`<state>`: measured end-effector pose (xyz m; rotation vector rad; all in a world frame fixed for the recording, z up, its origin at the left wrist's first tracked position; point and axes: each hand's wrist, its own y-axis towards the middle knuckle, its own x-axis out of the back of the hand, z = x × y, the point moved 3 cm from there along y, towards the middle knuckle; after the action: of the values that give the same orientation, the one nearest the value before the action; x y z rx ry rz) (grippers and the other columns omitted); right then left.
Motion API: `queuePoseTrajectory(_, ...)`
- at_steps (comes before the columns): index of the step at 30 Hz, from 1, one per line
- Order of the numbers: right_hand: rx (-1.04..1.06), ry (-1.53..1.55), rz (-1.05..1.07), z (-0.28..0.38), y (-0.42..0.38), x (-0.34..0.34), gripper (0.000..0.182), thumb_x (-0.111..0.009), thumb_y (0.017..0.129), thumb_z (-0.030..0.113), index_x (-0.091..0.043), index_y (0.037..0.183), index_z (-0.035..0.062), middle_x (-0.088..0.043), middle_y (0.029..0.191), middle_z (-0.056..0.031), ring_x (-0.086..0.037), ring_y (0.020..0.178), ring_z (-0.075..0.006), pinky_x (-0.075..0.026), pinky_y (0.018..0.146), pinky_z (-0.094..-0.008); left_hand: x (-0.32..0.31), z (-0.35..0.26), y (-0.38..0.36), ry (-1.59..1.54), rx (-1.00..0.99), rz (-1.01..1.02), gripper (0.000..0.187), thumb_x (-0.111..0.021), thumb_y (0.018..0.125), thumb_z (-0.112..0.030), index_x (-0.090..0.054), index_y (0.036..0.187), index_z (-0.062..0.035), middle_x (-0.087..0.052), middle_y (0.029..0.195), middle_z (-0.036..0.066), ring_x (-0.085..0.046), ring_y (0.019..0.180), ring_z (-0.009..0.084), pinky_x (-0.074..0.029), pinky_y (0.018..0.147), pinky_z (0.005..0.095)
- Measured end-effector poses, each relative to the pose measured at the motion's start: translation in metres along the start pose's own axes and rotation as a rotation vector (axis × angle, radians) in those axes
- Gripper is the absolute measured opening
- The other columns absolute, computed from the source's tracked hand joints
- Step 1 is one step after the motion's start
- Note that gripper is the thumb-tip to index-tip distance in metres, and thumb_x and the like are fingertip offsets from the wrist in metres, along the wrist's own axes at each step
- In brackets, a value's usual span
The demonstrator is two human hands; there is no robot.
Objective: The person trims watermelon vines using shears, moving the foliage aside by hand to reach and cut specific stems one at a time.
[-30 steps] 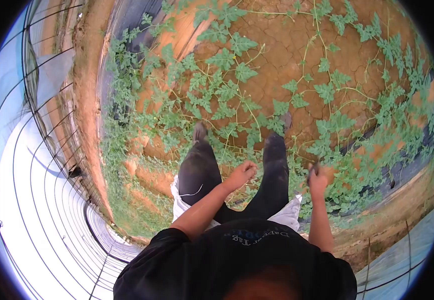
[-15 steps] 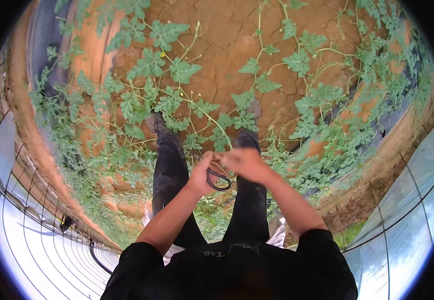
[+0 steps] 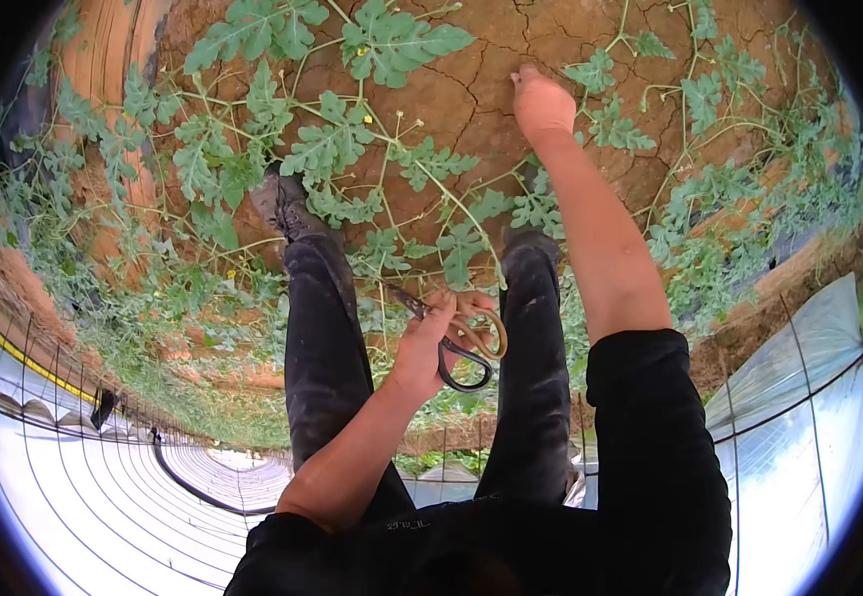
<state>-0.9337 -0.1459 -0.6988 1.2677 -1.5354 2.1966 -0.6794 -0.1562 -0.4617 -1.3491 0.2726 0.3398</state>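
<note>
Between my legs, my left hand (image 3: pixel 429 343) is wrapped round a pair of scissors (image 3: pixel 466 381); one handle loop is black, the other tan, and the dark blades point up and left. My right hand (image 3: pixel 545 102) is stretched far forward over the cracked brown soil (image 3: pixel 451 94), beside a watermelon vine leaf (image 3: pixel 592 72). Its fingers are bunched together at the soil, and anything between them is too small to make out. A long pale vine stem (image 3: pixel 451 199) curves down toward the scissors, its end just above my left hand.
Leafy vines (image 3: pixel 714 238) spread on both sides and around my shoes (image 3: pixel 287 204). Metal hoops with clear plastic sheeting (image 3: pixel 809 368) curve along the right edge. At the left is a yellow hose-like line (image 3: pixel 39 368).
My right hand has moved away from my left hand, forward and right to the soil. The scissors show more fully in my left hand. The view has shifted.
</note>
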Motion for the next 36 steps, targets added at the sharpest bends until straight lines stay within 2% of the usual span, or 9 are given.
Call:
queuePoseTrajectory(4,-0.043,0.21,-0.073,-0.009,-0.028,0.008,0.028,-0.049,0.095,0.032,-0.059,0.094,0.006,-0.067,0.086,-0.0178,-0.064,0.083,-0.0374,-0.051,0.072,-0.0463,0.007,-0.007,0.0,-0.046,-0.023,-0.086,0.026,-0.04,0.102,-0.025,-0.054,0.092,-0.0055,-0.057,0.117,0.017,-0.055,0.109,0.0244,-0.052,0.083,0.042)
queuePoseTrajectory(11,-0.03,-0.076,0.498,0.001,-0.081,-0.049,0.035,-0.048,0.094,0.038,-0.064,0.104,0.0076,-0.067,0.103,-0.0176,-0.063,0.101,-0.0336,-0.05,0.083,-0.0434,0.003,-0.015,0.005,-0.061,-0.057,-0.089,0.018,-0.046,0.1,-0.021,-0.055,0.094,-0.0061,-0.06,0.109,0.015,-0.06,0.097,0.0202,-0.056,0.077,0.0387)
queuePoseTrajectory(18,0.086,0.184,0.205,-0.023,-0.08,-0.109,0.032,-0.052,0.094,0.033,-0.062,0.09,0.0027,-0.067,0.089,-0.016,-0.064,0.08,-0.033,-0.051,0.074,-0.0411,0.006,-0.008,0.009,-0.01,-0.002,-0.086,0.026,-0.04,0.102,-0.024,-0.055,0.094,-0.0046,-0.057,0.115,0.017,-0.054,0.111,0.0256,-0.051,0.083,0.0417)
queuePoseTrajectory(20,-0.13,0.25,-0.027,-0.016,-0.079,-0.05,0.027,-0.051,0.094,0.025,-0.061,0.086,0.0024,-0.065,0.075,-0.0135,-0.061,0.064,-0.0276,-0.05,0.062,-0.0371,0.005,-0.006,0.008,0.02,0.002,-0.124,0.026,-0.04,0.102,-0.024,-0.056,0.094,-0.0046,-0.057,0.115,0.017,-0.054,0.111,0.0266,-0.05,0.083,0.0424)
queuePoseTrajectory(25,-0.639,0.989,0.136,-0.103,-0.089,-0.043,0.026,-0.05,0.094,0.026,-0.06,0.091,0.0028,-0.061,0.073,-0.0154,-0.061,0.062,-0.0195,-0.049,0.056,-0.036,-0.002,-0.008,0.013,0.028,0.008,-0.105,0.019,-0.047,0.1,-0.022,-0.057,0.095,-0.0067,-0.061,0.111,0.014,-0.06,0.096,0.0195,-0.053,0.078,0.0397)
queuePoseTrajectory(27,-0.981,1.519,-0.235,-0.157,-0.088,-0.045,0.03,-0.05,0.094,0.028,-0.056,0.093,-0.0014,-0.061,0.073,-0.0165,-0.061,0.059,-0.0192,-0.048,0.05,-0.0325,0.0,-0.007,0.014,0.029,-0.004,-0.116,0.02,-0.047,0.1,-0.022,-0.058,0.094,-0.006,-0.061,0.11,0.015,-0.059,0.097,0.0204,-0.053,0.078,0.0402)
queuePoseTrajectory(31,-1.056,1.406,-0.238,-0.216,-0.075,-0.046,0.034,-0.049,0.094,0.028,-0.051,0.094,-0.0059,-0.062,0.075,-0.0171,-0.061,0.056,-0.0209,-0.049,0.053,-0.0339,0.004,-0.003,0.016,0.116,0.001,-0.065,0.023,-0.043,0.101,-0.025,-0.055,0.093,-0.0073,-0.058,0.116,0.016,-0.053,0.112,0.0265,-0.049,0.083,0.0425)
queuePoseTrajectory(33,-0.673,0.524,0.044,-0.226,-0.061,-0.042,0.037,-0.05,0.093,0.032,-0.05,0.095,-0.0056,-0.064,0.079,-0.0195,-0.063,0.058,-0.0237,-0.05,0.057,-0.0345,0.004,-0.002,0.016,0.135,0.005,-0.074,0.023,-0.043,0.101,-0.025,-0.055,0.093,-0.007,-0.057,0.116,0.016,-0.053,0.113,0.0263,-0.05,0.083,0.0421)
queuePoseTrajectory(36,-0.772,0.507,0.079,-0.199,-0.053,-0.011,0.038,-0.051,0.092,0.036,-0.054,0.105,-0.0002,-0.065,0.087,-0.0214,-0.066,0.076,-0.0293,-0.051,0.071,-0.0386,0.0,0.0,0.017,0.15,0.023,-0.106,0.024,-0.042,0.101,-0.025,-0.055,0.093,-0.0065,-0.057,0.115,0.016,-0.053,0.114,0.0262,-0.051,0.083,0.0413)
